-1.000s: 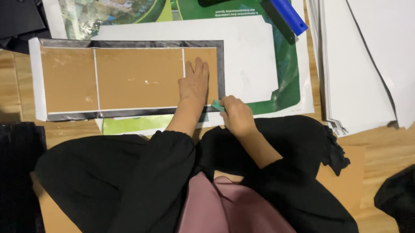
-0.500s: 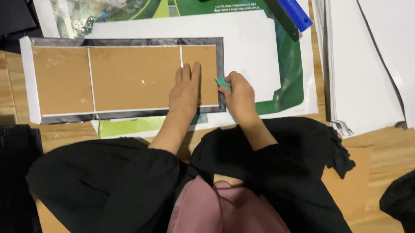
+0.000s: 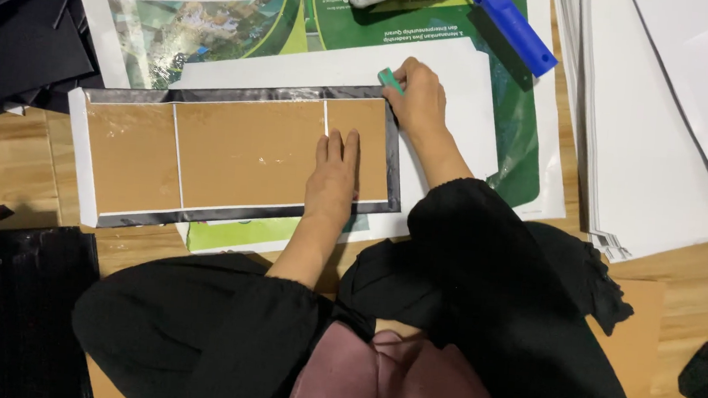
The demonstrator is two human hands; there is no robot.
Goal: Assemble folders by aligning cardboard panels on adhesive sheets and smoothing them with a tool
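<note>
Down on the wooden floor (image 3: 685,276), the long three-panel brown cardboard cover with its black border (image 3: 239,158) lies across the middle of the frame, on the printed green-and-white poster sheet (image 3: 509,152). The left hand (image 3: 332,172) lies flat on the right-hand panel, fingers straight and close together, pinning the board. The right hand (image 3: 419,101) sits at the upper right corner of the cover, fingers pinched round a small teal scraper (image 3: 390,79), its edge on the black border there.

As for progress: all three brown panels look seated, white gaps showing between them, and the surface shines as if wet with glue. The black border along the top and the right edge looks folded over and pressed; the white strip at the far left end appears still bare, so I'd judge that side is left to do.

Against half a second ago, the scraper hand has travelled up the right edge from about mid-height to the top corner, while the left hand stays planted on the same panel.

Upper right, a blue-handled squeegee (image 3: 515,28) lies idle, beside a stack of white sheets (image 3: 653,147).
</note>
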